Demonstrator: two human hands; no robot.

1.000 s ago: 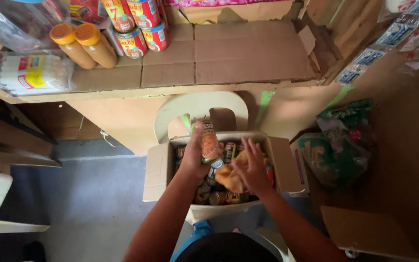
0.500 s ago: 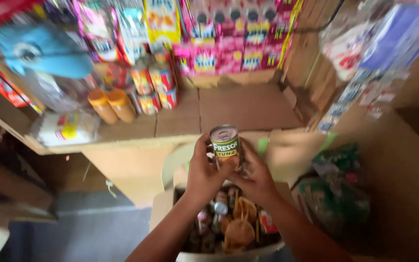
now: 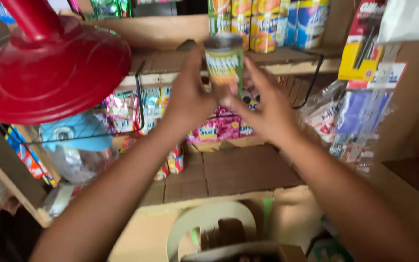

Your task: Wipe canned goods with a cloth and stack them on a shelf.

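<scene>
1. Up at shelf height, between my two hands, I hold a tin can (image 3: pixel 224 62) with a green and yellow label, upright, its silver lid on top.
2. My left hand (image 3: pixel 188 99) curls around the can's left side, fingers closed against the label. My right hand (image 3: pixel 263 109) presses on the lower right side with the fingers more spread; the motion blur hides how firmly each fingertip sits.
3. The can is in the air, just in front of the upper wooden shelf (image 3: pixel 287 65), where a row of cans (image 3: pixel 260 22) with orange and blue labels already stands, just behind and to the right of mine.
4. To do this well, I judge that I should keep the can level and support it from both sides, so it stays upright.
5. I should watch the red plastic lid-like thing (image 3: pixel 49 68) hanging close at my left, and the hanging packets (image 3: pixel 360 116) at my right, so that my elbows do not brush them.
6. Below my arms lie the cardboard-lined lower shelf (image 3: pixel 238 172) and a pale plastic chair back (image 3: pixel 209 223).
</scene>
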